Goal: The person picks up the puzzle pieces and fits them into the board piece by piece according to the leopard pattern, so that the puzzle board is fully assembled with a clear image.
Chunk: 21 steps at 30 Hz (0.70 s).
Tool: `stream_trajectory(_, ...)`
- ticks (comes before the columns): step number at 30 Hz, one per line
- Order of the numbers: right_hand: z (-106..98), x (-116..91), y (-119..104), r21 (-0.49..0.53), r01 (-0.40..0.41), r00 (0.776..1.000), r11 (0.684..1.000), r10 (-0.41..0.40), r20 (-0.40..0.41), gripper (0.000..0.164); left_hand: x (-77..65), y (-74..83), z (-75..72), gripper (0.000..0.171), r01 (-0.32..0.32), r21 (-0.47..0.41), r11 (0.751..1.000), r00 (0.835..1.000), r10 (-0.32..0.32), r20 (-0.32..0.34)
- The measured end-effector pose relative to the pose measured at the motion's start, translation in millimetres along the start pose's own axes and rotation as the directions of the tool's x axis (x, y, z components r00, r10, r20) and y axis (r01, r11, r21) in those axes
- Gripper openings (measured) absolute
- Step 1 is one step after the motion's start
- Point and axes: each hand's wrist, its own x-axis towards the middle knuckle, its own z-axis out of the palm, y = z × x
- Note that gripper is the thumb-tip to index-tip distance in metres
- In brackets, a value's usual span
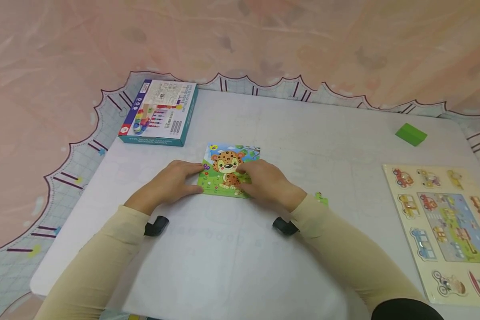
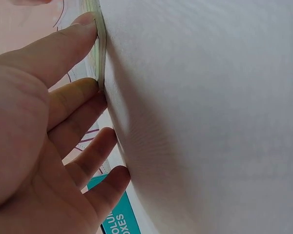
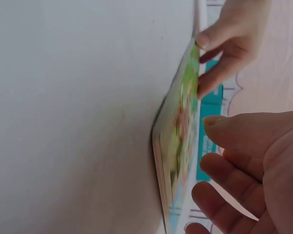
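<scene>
A leopard picture puzzle board (image 1: 227, 178) lies flat on the white table, its sky and grass showing around the spotted animal. My left hand (image 1: 175, 181) rests at the board's left side, with thumb and forefinger spread along that edge. In the left wrist view, the thumb tip (image 2: 88, 20) touches the board's thin side. Over the board's right part is my right hand (image 1: 266, 182), covering some of the picture. In the right wrist view its thumb (image 3: 224, 124) and fingers stand apart above the board, with nothing between them.
A boxed set (image 1: 158, 111) lies at the back left. A green block (image 1: 411, 134) sits at the back right, above a wooden vehicle puzzle board (image 1: 400, 231). Beside my right sleeve, a small green piece (image 1: 321, 198) shows, partly hidden.
</scene>
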Motion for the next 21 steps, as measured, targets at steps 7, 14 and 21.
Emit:
stream_trajectory(7, -7.8, -11.8, 9.3, 0.021, 0.001, 1.000, 1.000, 0.000, -0.013, 0.042, 0.3, -1.0, -0.1, 0.066, 0.002, -0.003, 1.000, 1.000, -0.002, 0.003)
stream_trajectory(14, -11.9, -27.7, 17.9, 0.022, 0.003, 1.000, 1.000, -0.002, -0.023, 0.040, 1.0, -1.1, 0.4, 0.067, 0.006, -0.002, 1.000, 1.000, -0.006, 0.007)
stream_trajectory(21, -15.0, -40.8, 27.9, 0.006, 0.012, 0.999, 1.000, -0.012, -0.044, 0.043, 0.5, -1.0, 0.0, 0.067, 0.013, -0.007, 1.000, 1.000, -0.013, 0.005)
